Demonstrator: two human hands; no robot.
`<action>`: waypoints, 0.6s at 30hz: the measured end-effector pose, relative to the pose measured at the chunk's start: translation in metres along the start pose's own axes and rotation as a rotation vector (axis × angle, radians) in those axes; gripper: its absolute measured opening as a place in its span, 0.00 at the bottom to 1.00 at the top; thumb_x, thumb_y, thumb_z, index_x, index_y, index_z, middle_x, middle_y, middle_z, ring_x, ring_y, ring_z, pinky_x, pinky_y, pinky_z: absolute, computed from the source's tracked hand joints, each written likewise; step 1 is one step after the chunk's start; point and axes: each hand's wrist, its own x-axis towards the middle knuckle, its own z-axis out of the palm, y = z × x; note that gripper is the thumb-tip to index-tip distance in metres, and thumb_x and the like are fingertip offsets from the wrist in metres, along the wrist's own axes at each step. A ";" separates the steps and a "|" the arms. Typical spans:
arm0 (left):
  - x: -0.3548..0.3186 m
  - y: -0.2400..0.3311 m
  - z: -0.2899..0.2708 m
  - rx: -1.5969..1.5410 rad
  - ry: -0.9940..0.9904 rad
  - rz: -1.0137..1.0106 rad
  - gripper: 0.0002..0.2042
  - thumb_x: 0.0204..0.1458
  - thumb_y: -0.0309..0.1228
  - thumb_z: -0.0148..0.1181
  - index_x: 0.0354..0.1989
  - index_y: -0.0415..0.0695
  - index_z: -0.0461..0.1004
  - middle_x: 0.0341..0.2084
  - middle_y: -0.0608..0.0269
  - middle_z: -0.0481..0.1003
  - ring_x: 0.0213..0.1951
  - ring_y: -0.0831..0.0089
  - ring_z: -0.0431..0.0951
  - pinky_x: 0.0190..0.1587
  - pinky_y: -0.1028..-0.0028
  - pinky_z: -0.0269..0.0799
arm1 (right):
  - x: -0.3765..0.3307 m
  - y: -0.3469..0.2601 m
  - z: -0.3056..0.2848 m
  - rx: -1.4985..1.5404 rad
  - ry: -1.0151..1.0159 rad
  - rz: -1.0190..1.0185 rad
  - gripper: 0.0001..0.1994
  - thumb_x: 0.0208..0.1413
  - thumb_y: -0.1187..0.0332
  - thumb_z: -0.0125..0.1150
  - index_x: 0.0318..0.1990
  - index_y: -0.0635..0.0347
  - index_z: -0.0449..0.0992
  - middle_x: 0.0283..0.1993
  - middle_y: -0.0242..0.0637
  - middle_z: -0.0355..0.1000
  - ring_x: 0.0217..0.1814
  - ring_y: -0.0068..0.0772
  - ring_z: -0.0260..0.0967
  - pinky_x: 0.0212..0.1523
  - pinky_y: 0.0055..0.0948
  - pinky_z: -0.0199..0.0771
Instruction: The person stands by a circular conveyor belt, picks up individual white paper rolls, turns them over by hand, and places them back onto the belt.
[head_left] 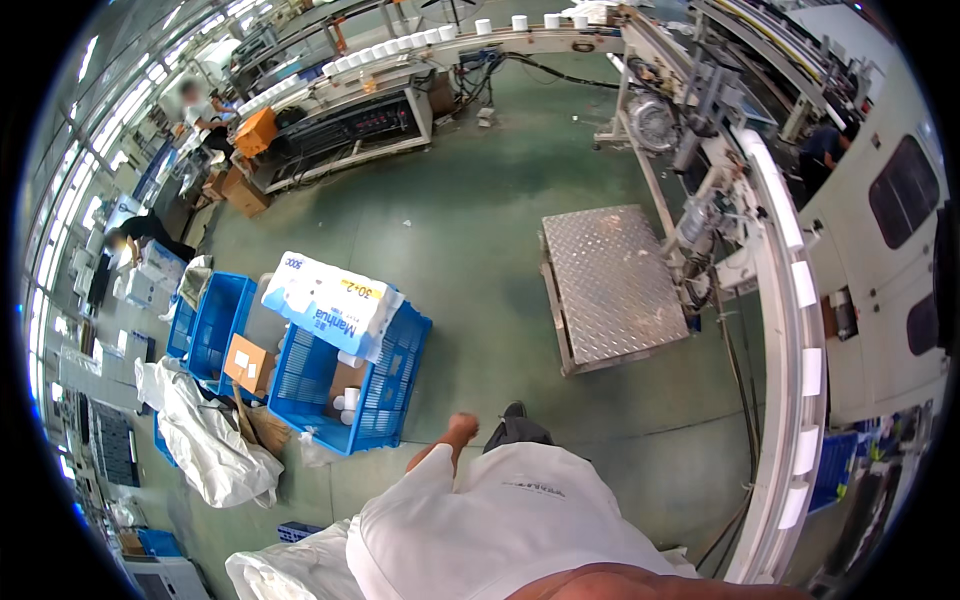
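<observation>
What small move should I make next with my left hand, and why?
I'd probably move the left hand leftward, toward the white pack lying across the top of the blue crate: the hand seems to hold nothing, and the crate, with white rolls inside, stands nearby on that side.

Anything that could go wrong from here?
1. The wrapped pack lies across the top of the blue crate; a bump might slide it off.
2. The left hand is near that crate and could knock its rim.
3. The low metal-plate platform stands on the floor ahead, to the right; its edge might catch a foot.
</observation>
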 end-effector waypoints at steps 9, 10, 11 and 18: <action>0.022 -0.122 -0.021 -0.221 -0.112 -0.198 0.04 0.43 0.27 0.64 0.29 0.50 0.79 0.26 0.71 0.79 0.27 0.74 0.78 0.27 0.74 0.72 | 0.024 -0.139 0.110 -0.230 -0.096 -0.046 0.14 0.49 0.62 0.55 0.40 0.60 0.79 0.37 0.44 0.77 0.39 0.45 0.75 0.40 0.42 0.75; 0.032 -0.125 -0.036 -0.404 -0.014 -0.219 0.04 0.46 0.27 0.61 0.32 0.46 0.78 0.25 0.67 0.78 0.27 0.73 0.78 0.27 0.74 0.73 | 0.027 -0.153 0.118 -0.260 -0.104 -0.054 0.14 0.49 0.63 0.55 0.40 0.61 0.79 0.37 0.44 0.77 0.38 0.45 0.75 0.39 0.42 0.75; 0.042 -0.126 -0.059 -1.028 0.058 -0.361 0.06 0.49 0.26 0.57 0.35 0.42 0.77 0.24 0.63 0.77 0.27 0.72 0.77 0.27 0.74 0.73 | 0.033 -0.167 0.123 -0.287 -0.105 -0.056 0.14 0.50 0.63 0.55 0.40 0.61 0.79 0.37 0.44 0.77 0.38 0.45 0.75 0.39 0.42 0.75; 0.071 -0.130 -0.158 -1.978 0.362 -0.542 0.12 0.52 0.22 0.51 0.44 0.35 0.74 0.28 0.57 0.76 0.26 0.71 0.77 0.28 0.73 0.75 | 0.093 -0.265 0.166 -0.550 -0.226 -0.079 0.13 0.51 0.67 0.54 0.41 0.64 0.78 0.35 0.44 0.77 0.35 0.44 0.76 0.37 0.41 0.75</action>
